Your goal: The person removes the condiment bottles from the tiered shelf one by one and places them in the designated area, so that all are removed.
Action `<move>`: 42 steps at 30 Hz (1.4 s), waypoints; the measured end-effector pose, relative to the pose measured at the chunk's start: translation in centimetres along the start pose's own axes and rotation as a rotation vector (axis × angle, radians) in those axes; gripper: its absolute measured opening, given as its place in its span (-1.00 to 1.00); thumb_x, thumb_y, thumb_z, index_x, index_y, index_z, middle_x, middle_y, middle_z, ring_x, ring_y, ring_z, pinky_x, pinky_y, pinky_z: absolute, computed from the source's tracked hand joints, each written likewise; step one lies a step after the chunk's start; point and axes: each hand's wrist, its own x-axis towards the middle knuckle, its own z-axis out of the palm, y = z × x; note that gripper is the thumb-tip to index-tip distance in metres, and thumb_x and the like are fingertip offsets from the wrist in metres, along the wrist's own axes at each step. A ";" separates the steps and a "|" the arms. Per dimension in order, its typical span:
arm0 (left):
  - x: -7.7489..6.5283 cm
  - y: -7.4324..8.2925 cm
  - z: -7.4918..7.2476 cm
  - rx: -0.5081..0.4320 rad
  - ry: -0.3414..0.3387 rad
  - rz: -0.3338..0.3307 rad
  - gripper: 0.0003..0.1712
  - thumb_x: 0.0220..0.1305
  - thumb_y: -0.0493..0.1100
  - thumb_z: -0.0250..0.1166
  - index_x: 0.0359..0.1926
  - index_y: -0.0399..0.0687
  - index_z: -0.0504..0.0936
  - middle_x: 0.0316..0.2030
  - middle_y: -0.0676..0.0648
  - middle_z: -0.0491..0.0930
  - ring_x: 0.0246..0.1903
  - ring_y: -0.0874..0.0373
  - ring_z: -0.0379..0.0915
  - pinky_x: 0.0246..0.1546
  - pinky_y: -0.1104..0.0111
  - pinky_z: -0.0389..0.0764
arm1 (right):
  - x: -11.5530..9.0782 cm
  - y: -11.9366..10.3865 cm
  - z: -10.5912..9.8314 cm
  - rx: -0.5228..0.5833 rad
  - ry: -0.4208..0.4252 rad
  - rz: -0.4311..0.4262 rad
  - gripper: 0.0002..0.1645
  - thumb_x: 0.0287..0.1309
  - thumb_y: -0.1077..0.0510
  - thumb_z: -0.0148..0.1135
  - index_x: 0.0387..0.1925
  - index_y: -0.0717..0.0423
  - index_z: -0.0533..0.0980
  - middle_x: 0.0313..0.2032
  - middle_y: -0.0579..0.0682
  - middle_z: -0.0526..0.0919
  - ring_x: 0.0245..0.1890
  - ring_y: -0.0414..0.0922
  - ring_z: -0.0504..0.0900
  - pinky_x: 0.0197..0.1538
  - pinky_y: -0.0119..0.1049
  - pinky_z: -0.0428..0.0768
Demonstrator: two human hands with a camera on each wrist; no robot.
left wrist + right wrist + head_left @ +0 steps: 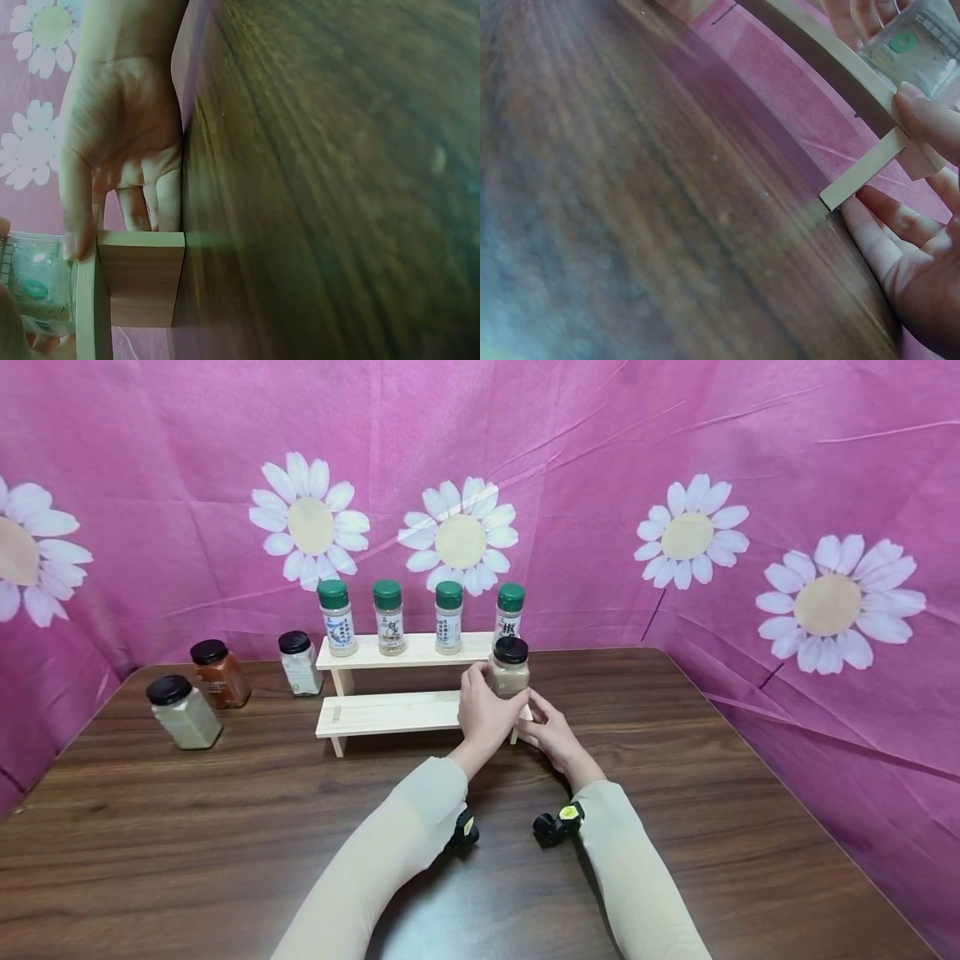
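A two-tier wooden rack [390, 714] stands on the table. At the right end of its lower tier is a clear spice jar [509, 677] with a black lid and beige contents. My left hand [486, 714] holds this jar from its left side; the jar's base meets the board in the left wrist view. My right hand [551, 731] grips the rack's right end. In the right wrist view its thumb [922, 112] lies at the board's edge beside the jar, with the other fingers by the rack's leg [864, 169].
Several green-capped shakers [389, 618] line the upper tier. Left of the rack stand three black-lidded jars: one white [302, 668], one reddish-orange [222, 679] and one pale green [187, 718]. A pink cloth with daisies [570, 527] hangs behind the wooden table [225, 827].
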 end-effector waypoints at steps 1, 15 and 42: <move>0.0 -0.1 -0.1 -0.002 0.001 0.004 -0.28 -0.29 0.05 0.40 -0.07 -0.10 0.32 -0.19 -0.05 0.34 -0.24 0.08 0.35 -0.33 0.25 0.43 | 0.0 0.0 0.0 -0.002 -0.001 -0.002 -0.22 0.04 0.43 0.02 0.28 0.07 -0.01 0.08 0.27 0.24 -0.18 -0.15 0.46 -0.11 -0.29 0.44; 0.5 -1.4 -2.3 -0.053 0.014 0.032 -0.31 -0.31 -0.01 0.42 -0.10 -0.15 0.36 -0.23 -0.07 0.37 -0.26 0.09 0.36 -0.31 0.26 0.42 | 0.2 0.2 -0.1 0.034 -0.027 -0.006 -0.20 0.02 0.40 0.09 0.27 0.05 0.02 0.03 0.24 0.27 -0.20 -0.15 0.48 -0.10 -0.27 0.44; 1.5 -5.4 -9.9 -0.154 0.129 0.063 -0.33 -0.34 -0.15 0.46 -0.12 -0.24 0.39 -0.26 -0.16 0.36 -0.23 0.00 0.27 -0.18 0.24 0.29 | 0.3 0.4 -0.3 0.030 -0.024 -0.024 -0.19 0.00 0.37 0.13 0.27 0.04 0.03 0.01 0.29 0.28 -0.17 -0.09 0.47 -0.06 -0.23 0.41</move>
